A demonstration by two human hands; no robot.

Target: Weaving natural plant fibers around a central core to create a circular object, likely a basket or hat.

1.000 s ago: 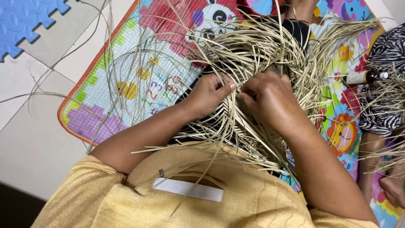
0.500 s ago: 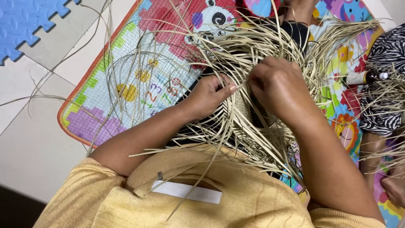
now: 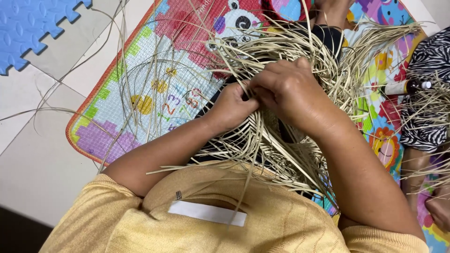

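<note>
Two hands, left hand and right hand, touch and pinch pale straw strips over the lap, uncountable loose strands covering one colourful play mat, one bottle at right

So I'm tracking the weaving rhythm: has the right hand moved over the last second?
Yes. The right hand has shifted left and slightly up against the bottle, and now touches the left hand over the straw strips.
</note>
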